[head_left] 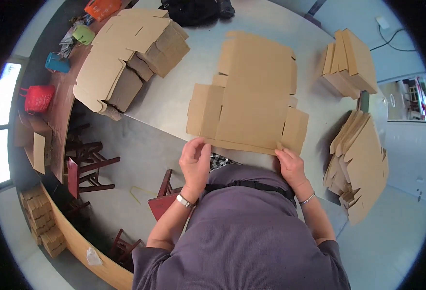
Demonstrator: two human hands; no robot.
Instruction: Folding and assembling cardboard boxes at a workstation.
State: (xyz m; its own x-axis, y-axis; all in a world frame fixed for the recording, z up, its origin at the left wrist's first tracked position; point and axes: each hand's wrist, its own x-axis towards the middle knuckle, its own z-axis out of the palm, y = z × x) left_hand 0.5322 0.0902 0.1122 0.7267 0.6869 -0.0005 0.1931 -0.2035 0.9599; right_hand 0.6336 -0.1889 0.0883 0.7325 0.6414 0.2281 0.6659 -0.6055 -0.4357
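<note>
A flat brown cardboard box blank [256,92] lies unfolded in front of me, its side flaps spread out to left and right. A narrow strip along its near edge is bent up. My left hand [195,162] has its fingers curled at the near left corner, gripping that edge. At the near right corner, my right hand [291,167] pinches the same strip between thumb and fingers. The fingertips of both hands are partly hidden.
The blank rests on a metal table [169,104]. A stack of flat blanks [116,53] lies on the left, another stack [362,164] at the right. Folded boxes [350,63] stand back right, a black bag [193,10] at the back. Red stools [85,169] are on the floor.
</note>
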